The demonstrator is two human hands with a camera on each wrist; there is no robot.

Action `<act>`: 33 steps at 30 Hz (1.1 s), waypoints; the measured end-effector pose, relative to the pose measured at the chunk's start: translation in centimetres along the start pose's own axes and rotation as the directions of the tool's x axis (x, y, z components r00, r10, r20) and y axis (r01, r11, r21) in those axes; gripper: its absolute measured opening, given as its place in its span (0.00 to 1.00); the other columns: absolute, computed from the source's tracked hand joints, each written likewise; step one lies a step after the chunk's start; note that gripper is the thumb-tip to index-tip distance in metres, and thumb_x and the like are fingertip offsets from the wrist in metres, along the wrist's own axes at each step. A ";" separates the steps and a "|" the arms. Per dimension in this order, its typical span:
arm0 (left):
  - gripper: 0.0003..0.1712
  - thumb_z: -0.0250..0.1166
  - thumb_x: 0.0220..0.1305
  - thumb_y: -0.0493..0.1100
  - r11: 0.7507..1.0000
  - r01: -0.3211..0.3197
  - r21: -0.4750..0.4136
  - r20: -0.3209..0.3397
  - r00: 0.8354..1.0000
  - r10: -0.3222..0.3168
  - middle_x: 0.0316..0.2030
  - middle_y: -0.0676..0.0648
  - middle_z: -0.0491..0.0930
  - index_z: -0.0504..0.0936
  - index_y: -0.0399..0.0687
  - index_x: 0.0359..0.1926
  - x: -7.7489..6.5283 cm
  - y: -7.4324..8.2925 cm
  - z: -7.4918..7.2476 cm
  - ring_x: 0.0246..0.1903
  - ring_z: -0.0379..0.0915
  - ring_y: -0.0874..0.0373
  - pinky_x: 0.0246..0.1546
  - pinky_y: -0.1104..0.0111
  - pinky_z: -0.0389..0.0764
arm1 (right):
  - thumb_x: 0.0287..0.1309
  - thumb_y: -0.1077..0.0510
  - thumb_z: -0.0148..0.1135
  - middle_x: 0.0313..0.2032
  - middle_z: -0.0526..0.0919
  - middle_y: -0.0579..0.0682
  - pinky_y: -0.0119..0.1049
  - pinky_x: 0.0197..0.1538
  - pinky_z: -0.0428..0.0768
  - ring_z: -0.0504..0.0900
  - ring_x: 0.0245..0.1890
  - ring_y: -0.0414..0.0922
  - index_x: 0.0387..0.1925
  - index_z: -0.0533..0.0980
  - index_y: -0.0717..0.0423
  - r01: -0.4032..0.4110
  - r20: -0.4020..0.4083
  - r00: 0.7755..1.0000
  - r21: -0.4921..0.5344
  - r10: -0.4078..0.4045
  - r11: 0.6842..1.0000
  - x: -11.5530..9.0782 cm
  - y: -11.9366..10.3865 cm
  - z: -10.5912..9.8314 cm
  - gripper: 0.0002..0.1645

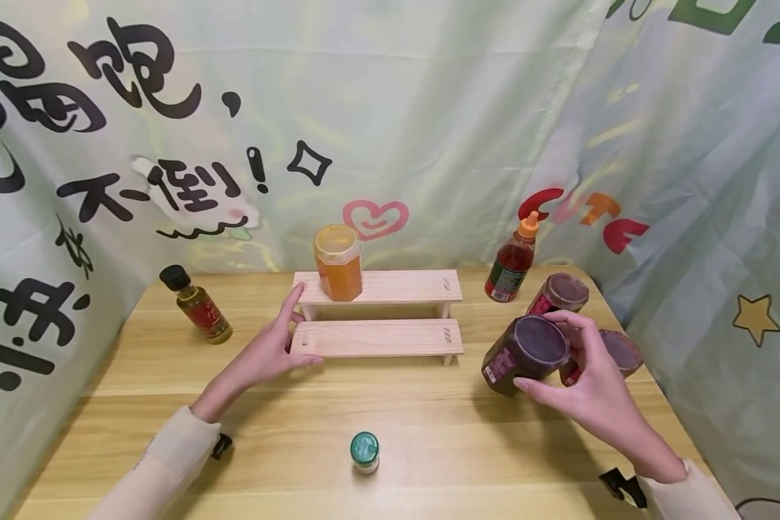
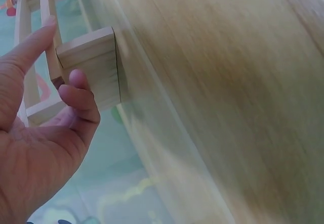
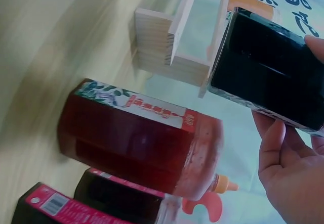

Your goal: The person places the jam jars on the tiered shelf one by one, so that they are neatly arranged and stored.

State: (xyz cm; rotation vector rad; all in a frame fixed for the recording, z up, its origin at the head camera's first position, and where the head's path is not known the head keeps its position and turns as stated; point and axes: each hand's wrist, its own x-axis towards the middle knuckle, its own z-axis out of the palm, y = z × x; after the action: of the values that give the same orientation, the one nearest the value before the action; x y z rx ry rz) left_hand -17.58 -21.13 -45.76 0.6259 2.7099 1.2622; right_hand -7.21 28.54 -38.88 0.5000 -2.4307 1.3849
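My left hand (image 1: 276, 339) grips the left end of a pale two-step wooden rack (image 1: 377, 338), its thumb against the plank (image 2: 49, 47) in the left wrist view. A dark, flat-sided jar (image 1: 518, 354) is held in my right hand (image 1: 591, 375), thumb and fingers around its lidded end. The jar tilts, its base toward the rack in the right wrist view. Beside that hand stand a jar (image 1: 557, 295) at the back and another jar (image 1: 620, 352), partly hidden by the fingers. An orange-filled jar (image 1: 340, 271) stands on the rack's upper step, at its left.
A red sauce bottle (image 1: 510, 260) with an orange nozzle stands right of the rack. Toward the left is a black-capped bottle (image 1: 198, 307). A small green-lidded shaker (image 1: 365, 451) stands near the front. Printed cloth (image 1: 429, 144) hangs behind the wooden table (image 1: 286, 448).
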 end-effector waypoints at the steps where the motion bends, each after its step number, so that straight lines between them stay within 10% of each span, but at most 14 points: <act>1: 0.81 0.87 0.58 0.42 1.000 0.001 0.001 0.000 1.000 -0.001 0.61 0.28 0.75 0.32 0.60 0.90 0.0 0.0 0.0 0.29 0.79 0.57 0.30 0.62 0.84 | 0.38 0.77 0.89 0.52 0.82 0.49 0.29 0.32 0.74 0.78 0.36 0.40 0.76 0.64 0.57 0.003 -0.007 1.000 -0.007 -0.004 1.000 0.3 -0.1 0.1 0.65; 12: 0.84 0.88 0.54 0.36 1.000 0.007 0.025 -0.012 1.000 -0.006 0.60 0.30 0.76 0.31 0.59 0.89 -0.3 -0.2 -0.1 0.29 0.78 0.56 0.32 0.62 0.83 | 0.44 0.74 0.87 0.59 0.80 0.51 0.24 0.54 0.78 0.82 0.56 0.40 0.78 0.64 0.54 -0.001 0.006 1.000 0.011 0.001 1.000 3.8 -1.0 1.2 0.62; 21: 0.85 0.88 0.53 0.32 1.000 0.006 0.024 -0.011 1.000 -0.006 0.60 0.31 0.77 0.30 0.60 0.89 -0.3 -0.2 -0.1 0.28 0.77 0.56 0.30 0.62 0.82 | 0.51 0.68 0.87 0.57 0.81 0.50 0.31 0.35 0.78 0.81 0.46 0.44 0.78 0.64 0.47 -0.022 0.009 1.000 0.028 0.021 0.999 6.9 -1.9 2.7 0.58; 33: 0.85 0.87 0.52 0.29 1.000 -0.029 0.010 -0.015 0.999 0.029 0.58 0.34 0.78 0.31 0.60 0.89 -0.1 -0.4 0.2 0.36 0.81 0.54 0.38 0.59 0.85 | 0.48 0.63 0.90 0.55 0.82 0.49 0.32 0.43 0.77 0.79 0.45 0.46 0.75 0.67 0.49 0.012 -0.099 0.995 0.053 -0.007 0.999 9.9 -2.6 5.0 0.56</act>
State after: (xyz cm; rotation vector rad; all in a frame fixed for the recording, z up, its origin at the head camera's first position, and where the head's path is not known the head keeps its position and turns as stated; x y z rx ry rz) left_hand -17.55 -21.24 -46.21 0.6616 2.7301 1.2661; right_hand -15.35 21.47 -35.18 0.4435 -2.3156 1.4390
